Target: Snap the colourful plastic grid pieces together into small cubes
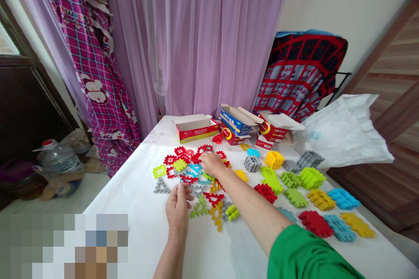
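A loose heap of flat toothed plastic building pieces lies on the white-covered table (pixel 137 213). My right hand (pixel 212 164) reaches across into the far side of the heap, fingers bent and pinched at a red building piece (pixel 195 158). Near side: my left hand (pixel 177 207) is beside a grey triangular piece (pixel 161 186), thumb up and fingers loosely apart, with nothing visible in them. Around both hands lie a yellow-green square piece (pixel 159 171), a green triangular piece (pixel 199 207), a yellow triangular piece (pixel 216 215) and blue pieces (pixel 194 169).
Stacks sorted by colour stand to the right, among them a red stack (pixel 316 224), a blue stack (pixel 343 199) and a yellow stack (pixel 274 160). Behind are an open red box (pixel 196 132), a blue box (pixel 234 121) and a white sack (pixel 350 132).
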`<action>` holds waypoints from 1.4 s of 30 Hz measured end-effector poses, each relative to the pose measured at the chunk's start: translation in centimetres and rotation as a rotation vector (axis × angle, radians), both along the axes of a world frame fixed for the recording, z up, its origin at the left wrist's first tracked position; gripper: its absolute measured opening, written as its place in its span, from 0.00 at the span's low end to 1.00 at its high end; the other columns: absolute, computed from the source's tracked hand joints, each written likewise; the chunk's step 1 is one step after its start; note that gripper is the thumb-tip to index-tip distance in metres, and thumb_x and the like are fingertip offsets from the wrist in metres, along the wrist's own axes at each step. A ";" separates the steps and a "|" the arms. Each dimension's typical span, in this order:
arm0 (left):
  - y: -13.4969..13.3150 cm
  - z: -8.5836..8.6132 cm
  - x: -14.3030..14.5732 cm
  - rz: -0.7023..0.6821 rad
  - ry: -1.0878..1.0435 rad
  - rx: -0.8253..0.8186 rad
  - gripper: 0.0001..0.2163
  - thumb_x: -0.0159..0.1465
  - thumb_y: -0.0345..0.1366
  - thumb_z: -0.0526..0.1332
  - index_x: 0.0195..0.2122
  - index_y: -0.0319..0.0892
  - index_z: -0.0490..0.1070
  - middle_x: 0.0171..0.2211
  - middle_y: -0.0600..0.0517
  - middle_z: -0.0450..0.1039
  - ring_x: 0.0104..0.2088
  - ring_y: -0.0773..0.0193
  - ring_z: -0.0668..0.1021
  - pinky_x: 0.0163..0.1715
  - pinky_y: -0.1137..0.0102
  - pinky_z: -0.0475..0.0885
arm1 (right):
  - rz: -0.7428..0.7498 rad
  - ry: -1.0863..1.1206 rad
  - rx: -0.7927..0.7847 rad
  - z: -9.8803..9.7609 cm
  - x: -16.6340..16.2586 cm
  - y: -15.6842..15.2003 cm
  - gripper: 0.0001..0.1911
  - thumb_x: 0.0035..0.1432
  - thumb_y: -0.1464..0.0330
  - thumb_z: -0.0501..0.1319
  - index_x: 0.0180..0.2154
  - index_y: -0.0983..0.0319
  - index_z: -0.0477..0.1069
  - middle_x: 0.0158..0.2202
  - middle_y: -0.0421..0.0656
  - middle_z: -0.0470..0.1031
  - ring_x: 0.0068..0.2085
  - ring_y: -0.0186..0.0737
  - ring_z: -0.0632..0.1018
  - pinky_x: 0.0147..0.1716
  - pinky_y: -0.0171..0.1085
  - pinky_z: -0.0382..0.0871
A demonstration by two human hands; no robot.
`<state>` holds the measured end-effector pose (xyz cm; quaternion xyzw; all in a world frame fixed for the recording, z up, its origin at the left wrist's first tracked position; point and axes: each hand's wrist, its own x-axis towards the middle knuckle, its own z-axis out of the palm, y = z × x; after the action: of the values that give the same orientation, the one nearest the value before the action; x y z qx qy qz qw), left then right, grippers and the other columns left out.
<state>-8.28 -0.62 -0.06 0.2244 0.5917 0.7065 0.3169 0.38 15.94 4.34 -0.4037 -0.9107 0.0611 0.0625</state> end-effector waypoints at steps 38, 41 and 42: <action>-4.1 2.2 8.5 -0.882 0.148 -0.227 0.27 0.49 0.65 0.60 0.27 0.41 0.70 0.11 0.59 0.64 0.10 0.75 0.58 0.11 0.77 0.49 | 0.152 0.094 0.025 4.6 20.0 -15.5 0.27 0.49 0.59 0.68 0.51 0.56 0.70 0.57 0.48 0.67 0.55 0.51 0.70 0.52 0.47 0.65; -4.1 2.4 8.3 -0.838 0.174 -0.199 0.28 0.50 0.65 0.59 0.27 0.40 0.71 0.19 0.54 0.71 0.13 0.74 0.65 0.11 0.77 0.51 | 0.000 0.110 0.025 5.4 22.8 -12.5 0.28 0.48 0.60 0.69 0.52 0.56 0.71 0.58 0.49 0.66 0.57 0.51 0.69 0.55 0.47 0.64; -4.0 2.4 8.2 -0.806 0.167 -0.194 0.28 0.50 0.65 0.59 0.27 0.40 0.72 0.22 0.53 0.72 0.14 0.73 0.66 0.11 0.77 0.52 | -0.074 0.093 0.026 5.6 23.7 -11.1 0.29 0.47 0.60 0.69 0.53 0.57 0.72 0.59 0.50 0.65 0.58 0.53 0.67 0.56 0.49 0.62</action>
<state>-0.10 -4.58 2.35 0.4635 0.5440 0.4463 0.5385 24.04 4.80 9.96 -0.4330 -0.8920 0.0656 0.1122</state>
